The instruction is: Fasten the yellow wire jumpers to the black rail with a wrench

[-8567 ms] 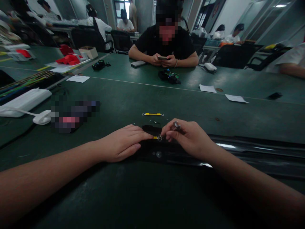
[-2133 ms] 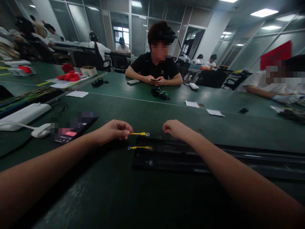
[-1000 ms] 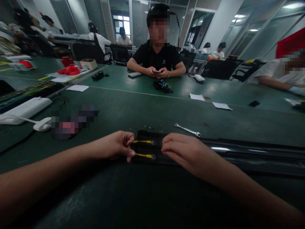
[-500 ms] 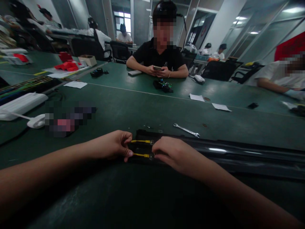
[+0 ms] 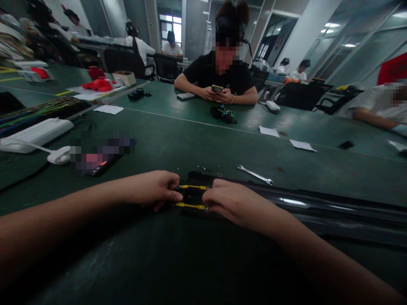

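Two short yellow wires (image 5: 192, 206) with metal ends lie side by side across the end of a long, glossy black panel (image 5: 295, 201). At their left ends is my left hand (image 5: 160, 188), fingers curled and thumb between the wires. The near wire's metal lug shows below the thumb; what the fingertips grip is hidden. My right hand (image 5: 232, 201) rests over the panel at the wires' right ends, its fingers bent together and closed. Its fingertips cover whatever they pinch. Beyond the panel lies an open-ended wrench (image 5: 255, 175).
A pixelated phone-like object (image 5: 101, 159), a white power strip (image 5: 38, 134) and a white plug (image 5: 59, 155) lie to the left on the green table (image 5: 152, 140). Across it sits a person (image 5: 219, 80) holding a phone, behind a small circuit board (image 5: 224, 113). Paper slips (image 5: 269, 131) lie farther right.
My left thumb has shifted off the near wire's end, baring its metal lug. My right hand stays at the right ends. The whole view has shifted slightly.
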`<action>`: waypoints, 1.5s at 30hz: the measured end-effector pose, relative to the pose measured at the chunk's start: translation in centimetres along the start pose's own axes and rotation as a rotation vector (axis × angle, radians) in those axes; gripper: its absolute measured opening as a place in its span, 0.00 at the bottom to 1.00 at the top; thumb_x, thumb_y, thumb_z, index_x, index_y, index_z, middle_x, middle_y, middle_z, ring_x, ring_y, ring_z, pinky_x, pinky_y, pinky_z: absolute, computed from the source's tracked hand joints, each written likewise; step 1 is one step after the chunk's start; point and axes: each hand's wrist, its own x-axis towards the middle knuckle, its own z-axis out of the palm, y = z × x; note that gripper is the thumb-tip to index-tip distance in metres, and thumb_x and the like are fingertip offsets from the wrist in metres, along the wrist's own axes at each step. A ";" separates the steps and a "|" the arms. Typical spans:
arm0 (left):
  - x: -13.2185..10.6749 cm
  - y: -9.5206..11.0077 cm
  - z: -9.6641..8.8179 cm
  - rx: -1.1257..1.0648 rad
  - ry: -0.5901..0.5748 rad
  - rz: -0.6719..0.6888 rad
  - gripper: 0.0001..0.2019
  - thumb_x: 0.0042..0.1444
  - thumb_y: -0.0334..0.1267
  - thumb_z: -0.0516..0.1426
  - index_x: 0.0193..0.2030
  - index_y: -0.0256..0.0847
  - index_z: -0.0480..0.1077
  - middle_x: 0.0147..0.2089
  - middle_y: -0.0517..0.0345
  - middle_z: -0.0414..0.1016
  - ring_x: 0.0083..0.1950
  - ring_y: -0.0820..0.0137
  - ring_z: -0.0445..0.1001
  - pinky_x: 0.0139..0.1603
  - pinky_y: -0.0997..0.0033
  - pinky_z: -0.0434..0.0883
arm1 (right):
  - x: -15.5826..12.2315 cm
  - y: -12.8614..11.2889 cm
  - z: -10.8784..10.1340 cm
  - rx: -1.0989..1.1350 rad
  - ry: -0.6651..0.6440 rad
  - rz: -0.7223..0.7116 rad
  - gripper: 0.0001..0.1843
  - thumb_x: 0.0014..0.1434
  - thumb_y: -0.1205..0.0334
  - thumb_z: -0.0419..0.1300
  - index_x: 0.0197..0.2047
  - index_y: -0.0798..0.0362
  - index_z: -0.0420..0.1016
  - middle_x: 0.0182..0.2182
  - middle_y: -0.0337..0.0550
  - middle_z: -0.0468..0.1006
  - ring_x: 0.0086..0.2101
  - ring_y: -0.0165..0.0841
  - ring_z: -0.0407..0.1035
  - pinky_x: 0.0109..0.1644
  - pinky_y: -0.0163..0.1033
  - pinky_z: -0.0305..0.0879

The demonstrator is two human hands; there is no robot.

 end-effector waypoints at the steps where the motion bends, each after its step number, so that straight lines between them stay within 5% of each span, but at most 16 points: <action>1: -0.1 0.0 0.0 0.023 0.020 0.019 0.17 0.65 0.56 0.55 0.42 0.43 0.66 0.25 0.61 0.74 0.21 0.70 0.68 0.17 0.76 0.59 | 0.1 0.0 0.0 -0.011 -0.009 -0.002 0.07 0.66 0.71 0.60 0.47 0.53 0.74 0.41 0.44 0.72 0.38 0.34 0.68 0.40 0.37 0.63; 8: 0.0 -0.7 -0.1 0.306 0.152 0.556 0.14 0.68 0.45 0.54 0.34 0.40 0.69 0.27 0.63 0.70 0.26 0.75 0.68 0.27 0.77 0.61 | 0.2 -0.1 0.0 -0.049 0.000 -0.041 0.08 0.66 0.72 0.61 0.48 0.54 0.74 0.41 0.46 0.73 0.38 0.36 0.68 0.40 0.38 0.62; 12: 0.7 -1.5 0.0 0.382 0.212 0.696 0.12 0.67 0.40 0.54 0.32 0.39 0.68 0.25 0.65 0.67 0.25 0.77 0.66 0.27 0.77 0.58 | 0.1 0.1 0.2 -0.041 0.030 -0.083 0.06 0.66 0.72 0.61 0.45 0.56 0.76 0.38 0.46 0.74 0.38 0.36 0.67 0.39 0.37 0.61; 20: 0.7 -1.5 0.1 0.407 0.232 0.729 0.12 0.67 0.38 0.54 0.30 0.39 0.66 0.24 0.65 0.65 0.24 0.77 0.65 0.26 0.77 0.58 | 0.1 1.0 0.4 0.038 0.035 -0.177 0.11 0.66 0.79 0.56 0.41 0.56 0.77 0.38 0.43 0.81 0.40 0.35 0.64 0.44 0.38 0.62; 45: 0.7 -1.4 0.1 0.470 0.227 0.694 0.13 0.67 0.40 0.54 0.31 0.39 0.68 0.25 0.63 0.67 0.25 0.75 0.67 0.28 0.76 0.58 | 0.4 0.8 0.2 -0.008 0.035 -0.200 0.12 0.68 0.76 0.57 0.45 0.58 0.82 0.43 0.48 0.84 0.44 0.38 0.66 0.52 0.44 0.65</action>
